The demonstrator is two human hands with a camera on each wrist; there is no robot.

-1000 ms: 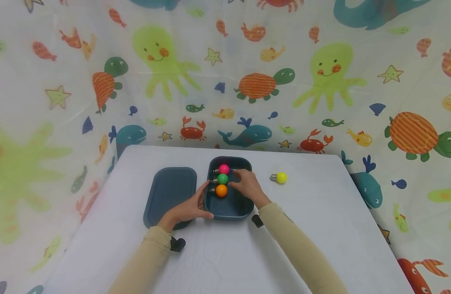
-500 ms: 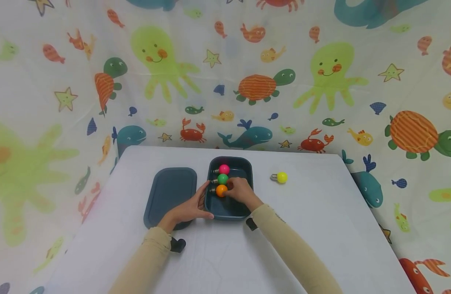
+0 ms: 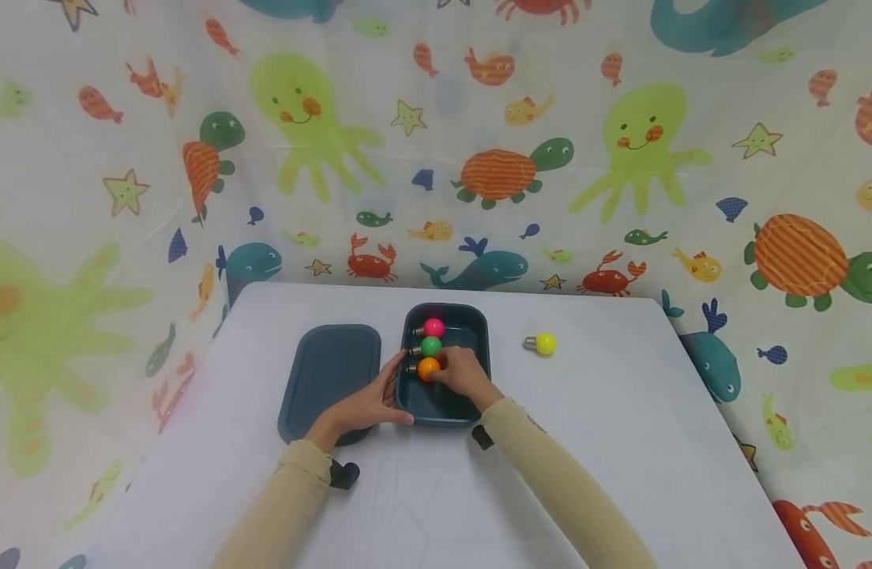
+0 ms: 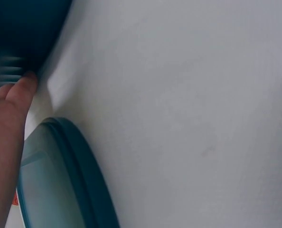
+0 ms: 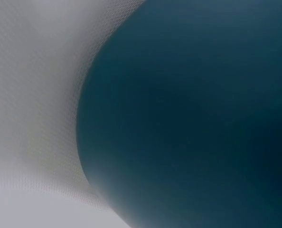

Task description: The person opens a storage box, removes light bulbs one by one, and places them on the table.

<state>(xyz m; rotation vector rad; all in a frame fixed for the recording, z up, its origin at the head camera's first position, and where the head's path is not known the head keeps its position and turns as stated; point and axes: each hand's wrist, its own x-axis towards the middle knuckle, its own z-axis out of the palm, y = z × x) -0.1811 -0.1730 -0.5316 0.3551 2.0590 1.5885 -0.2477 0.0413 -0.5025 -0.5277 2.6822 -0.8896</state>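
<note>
In the head view, a dark blue rectangular box (image 3: 456, 409) holds three toy light bulbs in a column along its left side. At the back is a pink bulb (image 3: 434, 328), then a green bulb (image 3: 431, 347), then an orange bulb (image 3: 429, 369) nearest the front. My right hand (image 3: 463, 373) reaches into the box and pinches the orange bulb's round end. Spread at the box's left front corner, my left hand (image 3: 365, 405) touches the left wall with its fingers, its thumb at the front wall. Only the box's dark wall (image 5: 179, 118) shows in the right wrist view.
Left of the box lies a matching blue lid (image 3: 329, 371), partly under the left hand and wrist. A yellow bulb (image 3: 546, 344) lies on the white table (image 3: 621, 442) right of the box. Behind hangs a cloth (image 3: 436, 158) printed with sea animals.
My right hand has moved left and toward the front inside the box, from beside the green bulb onto the orange one. The left hand and the box have stayed in place.
</note>
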